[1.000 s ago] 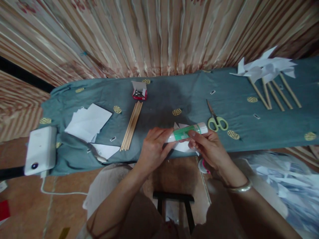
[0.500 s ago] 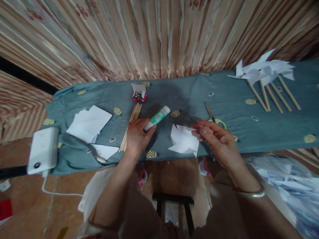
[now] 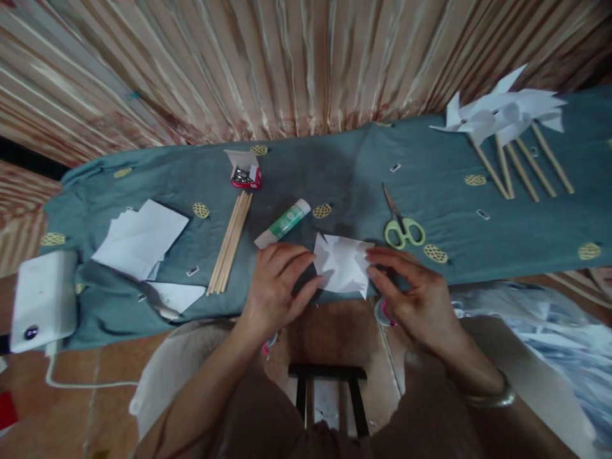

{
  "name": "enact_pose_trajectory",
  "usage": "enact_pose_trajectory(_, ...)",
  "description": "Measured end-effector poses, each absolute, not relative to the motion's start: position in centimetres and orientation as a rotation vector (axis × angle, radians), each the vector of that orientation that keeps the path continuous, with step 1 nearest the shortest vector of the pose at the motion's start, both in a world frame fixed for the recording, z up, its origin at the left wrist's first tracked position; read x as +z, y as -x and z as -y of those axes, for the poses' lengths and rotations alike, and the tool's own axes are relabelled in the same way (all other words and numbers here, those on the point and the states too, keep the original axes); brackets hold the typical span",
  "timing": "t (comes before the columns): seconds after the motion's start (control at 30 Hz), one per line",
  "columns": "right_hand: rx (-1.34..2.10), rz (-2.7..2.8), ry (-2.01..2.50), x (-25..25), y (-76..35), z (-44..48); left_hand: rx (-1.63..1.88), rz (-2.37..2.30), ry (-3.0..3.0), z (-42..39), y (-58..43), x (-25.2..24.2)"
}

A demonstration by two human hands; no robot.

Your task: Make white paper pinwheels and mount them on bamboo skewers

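Note:
A white paper pinwheel [image 3: 342, 262], cut and folded at its corners, lies at the front edge of the cloth-covered table, without a stick. My right hand [image 3: 414, 290] has thumb and fingertips closed on its right edge. At the opposite edge, my left hand [image 3: 280, 287] reaches in with thumb and fingers apart, the tips touching or very near the paper. A green and white glue stick [image 3: 287, 221] lies just beyond my left hand. Scissors with light green handles [image 3: 402, 231] rest behind my right hand.
Wooden sticks [image 3: 230, 245] lie left of the glue stick, below an opened red box of small metal pieces [image 3: 246, 176]. Paper sheets [image 3: 143, 239] and a white device with a cable [image 3: 44, 299] are farther left. Several finished pinwheels [image 3: 507, 115] lie far right.
My left hand has let go of the glue stick, which now lies on the cloth, and has moved right to the paper pinwheel. The scissors are more visible. The view has shifted slightly.

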State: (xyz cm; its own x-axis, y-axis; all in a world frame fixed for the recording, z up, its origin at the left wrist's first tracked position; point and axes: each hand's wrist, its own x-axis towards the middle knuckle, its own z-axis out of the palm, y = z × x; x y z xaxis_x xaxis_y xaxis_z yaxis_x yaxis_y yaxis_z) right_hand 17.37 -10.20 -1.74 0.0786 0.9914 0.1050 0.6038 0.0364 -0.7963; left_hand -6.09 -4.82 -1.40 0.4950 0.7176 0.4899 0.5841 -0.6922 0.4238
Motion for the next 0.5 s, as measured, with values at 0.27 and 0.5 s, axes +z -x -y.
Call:
enact_pose_trajectory(0.27, 0.577, 1.889, 1.52, -1.9, -17.3, 10.1, 0.899, -1.047, -2.435, 6.0, 4.7, -1.8)
enact_pose_trajectory(0.5, 0.726, 2.008, 1.547, -1.7, -17.1, 10.6, 0.77, -1.0, -2.449, 6.6, 4.4, -2.8)
